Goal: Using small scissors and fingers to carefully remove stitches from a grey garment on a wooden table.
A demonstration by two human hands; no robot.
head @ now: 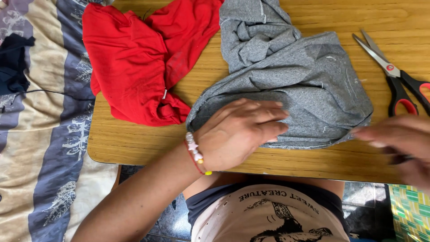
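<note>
The right hand [398, 143] is motion-blurred and cut off by the right picture edge; its finger positions and whether it grips anything cannot be determined. A dark shape just beneath it is unresolved. The left hand [239, 132] lies flat on the grey garment [295, 85], hiding the cloth under its palm. Above both hands, the grey garment and the red garment [139, 62] run past the top edge. Above the right hand, the scissors [396, 76] lose one handle at the right edge. Far left of the left hand, a dark cloth [13, 62] is cropped.
</note>
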